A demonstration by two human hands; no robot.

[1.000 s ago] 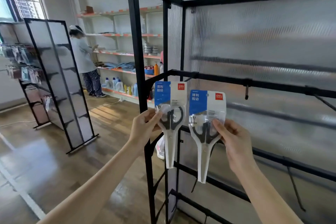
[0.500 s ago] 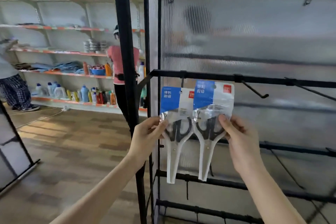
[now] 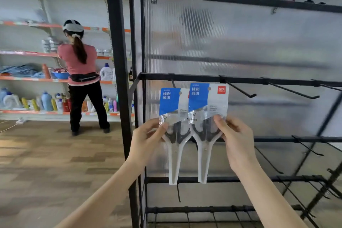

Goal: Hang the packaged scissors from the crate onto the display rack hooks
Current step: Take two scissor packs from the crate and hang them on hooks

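Packaged scissors: left pack [image 3: 174, 114] and right pack [image 3: 208, 111] now overlap side by side, closer to the hook [image 3: 173, 83] at 12 o'clock than a second ago. Left hand [image 3: 146, 139] fingers pinch the left pack's edge; right hand [image 3: 236, 140] fingers pinch the right one's. Glossy clear blisters, blue-white cards, tapered white sheaths. Behind them is the display rack [image 3: 240, 79], black metal bars against ribbed translucent panels.
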